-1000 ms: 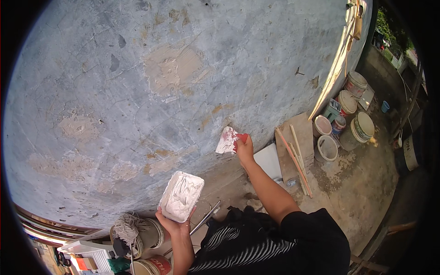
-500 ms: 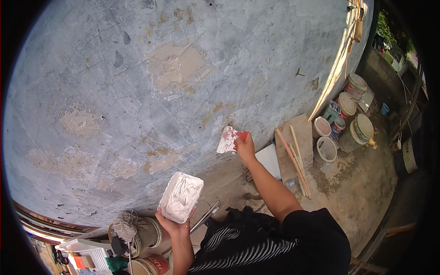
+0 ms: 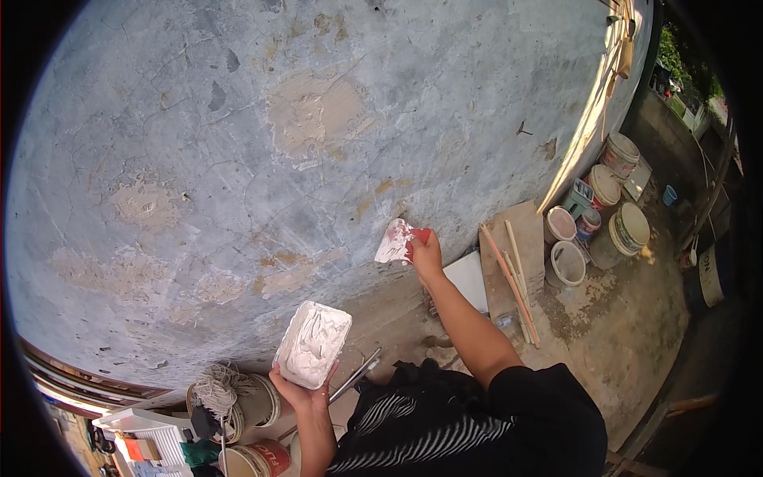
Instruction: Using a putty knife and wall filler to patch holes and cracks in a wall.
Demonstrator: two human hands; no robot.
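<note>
My left hand (image 3: pixel 306 389) grips a rectangular tray (image 3: pixel 313 343) full of white paste, held low in front of the wall. My right hand (image 3: pixel 425 258) holds a putty knife (image 3: pixel 396 240) with a red part in my grasp and white paste smeared on its blade. The blade lies at the lower part of a weathered blue-grey wall (image 3: pixel 222 143); whether it touches is hard to tell. The wall bears cracks, stains and several beige patches (image 3: pixel 314 115).
Several buckets (image 3: pixel 566 262) stand along the wall at right, beside a board (image 3: pixel 509 219) with leaning sticks. A white panel (image 3: pixel 467 282) is behind my right forearm. Lower left are buckets, a string mop (image 3: pixel 222 389), metal pipes (image 3: pixel 355 374) and a white slatted item (image 3: pixel 159 441).
The wall and surroundings have shifted slightly rightward in the picture. My hands, the tray and the putty knife stay in nearly the same positions.
</note>
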